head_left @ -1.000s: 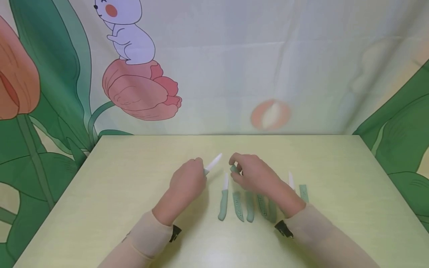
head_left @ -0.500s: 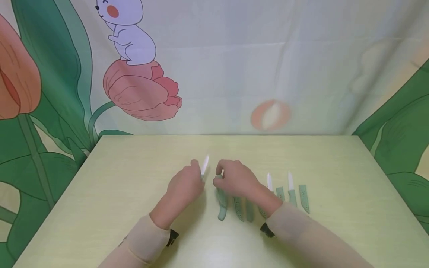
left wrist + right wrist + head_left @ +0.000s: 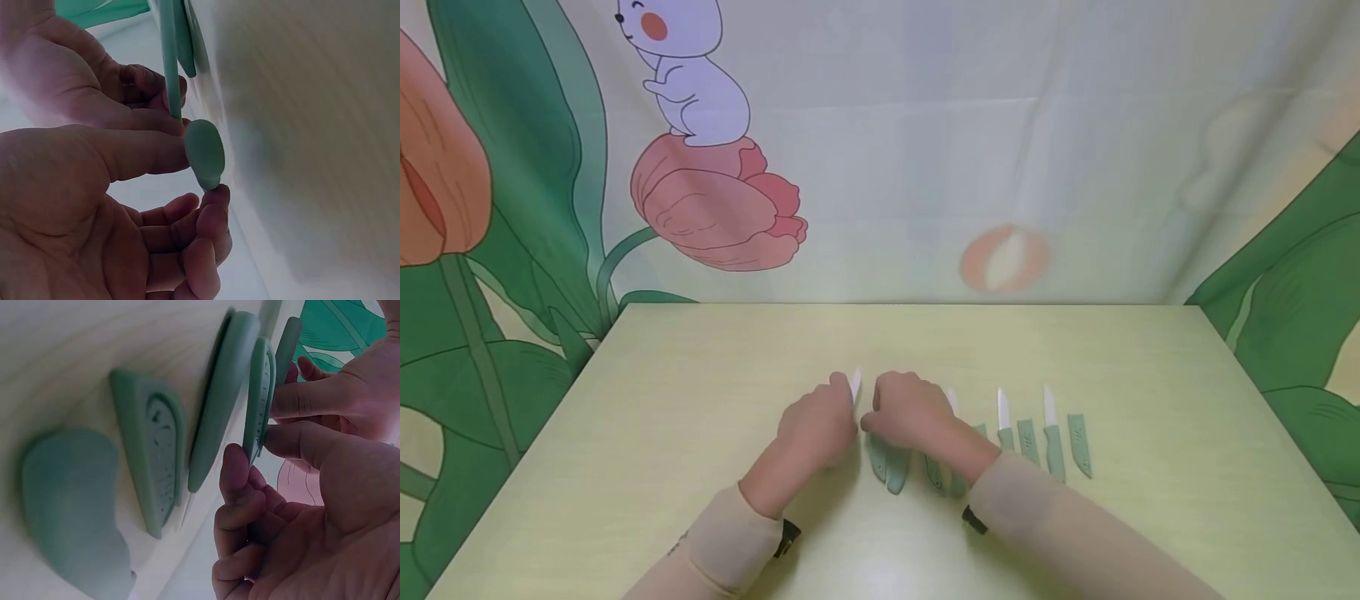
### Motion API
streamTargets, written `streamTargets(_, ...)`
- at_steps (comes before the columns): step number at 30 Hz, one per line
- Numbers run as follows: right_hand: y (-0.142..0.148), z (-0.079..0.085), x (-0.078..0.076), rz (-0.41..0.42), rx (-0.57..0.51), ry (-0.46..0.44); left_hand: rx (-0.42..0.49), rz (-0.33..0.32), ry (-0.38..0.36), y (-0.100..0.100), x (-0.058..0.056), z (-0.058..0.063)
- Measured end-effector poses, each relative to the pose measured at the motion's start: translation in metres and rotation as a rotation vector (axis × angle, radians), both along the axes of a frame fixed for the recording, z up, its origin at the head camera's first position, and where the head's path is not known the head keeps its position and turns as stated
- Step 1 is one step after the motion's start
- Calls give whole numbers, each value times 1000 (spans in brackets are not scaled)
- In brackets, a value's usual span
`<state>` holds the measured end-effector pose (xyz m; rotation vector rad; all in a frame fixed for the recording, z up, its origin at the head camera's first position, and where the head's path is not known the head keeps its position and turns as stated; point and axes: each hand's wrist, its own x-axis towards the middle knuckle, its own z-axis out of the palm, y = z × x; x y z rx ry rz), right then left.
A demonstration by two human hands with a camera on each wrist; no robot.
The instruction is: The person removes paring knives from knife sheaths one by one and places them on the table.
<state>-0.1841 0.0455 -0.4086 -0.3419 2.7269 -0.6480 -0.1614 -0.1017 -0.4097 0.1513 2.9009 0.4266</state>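
My left hand grips a knife by its green handle. The knife's white blade points away toward the back. Just to the right, my right hand pinches a green knife sheath between thumb and fingertips; the sheath has raised marks on its face. Whether it touches the table cannot be told. Close beside the sheath lies another knife, its green handle partly under my right hand and its blade hidden. The two hands are near each other, low over the table.
A row of alternating knives and sheaths runs to the right, including a sheath, a white-bladed knife, another sheath, a further knife and an end sheath. My right forearm covers part of it. A printed curtain hangs behind the table.
My right hand has carried the sheath leftward and down, to the left of the row. The knife in my left hand has swung from slanting right to pointing nearly straight away, and sits lower.
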Motion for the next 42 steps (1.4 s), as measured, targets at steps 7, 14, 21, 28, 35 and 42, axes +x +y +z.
streamTargets(7,-4,-4,0,30,48,-4,-21,-20,-29,4,3,-3)
streamTargets(14,-6,-5,-1,55,103,0,-39,-32,-36,8,6,-4)
streamTargets(21,-7,-7,-3,82,159,31,-38,-28,-42,9,6,-2)
streamTargets(28,-5,-10,-4,107,156,35,-41,-36,-61,10,8,2)
streamTargets(35,1,-6,-2,107,119,56,-36,-21,-76,9,8,6)
streamTargets(42,14,3,3,81,86,115,-37,-39,-11,4,6,15)
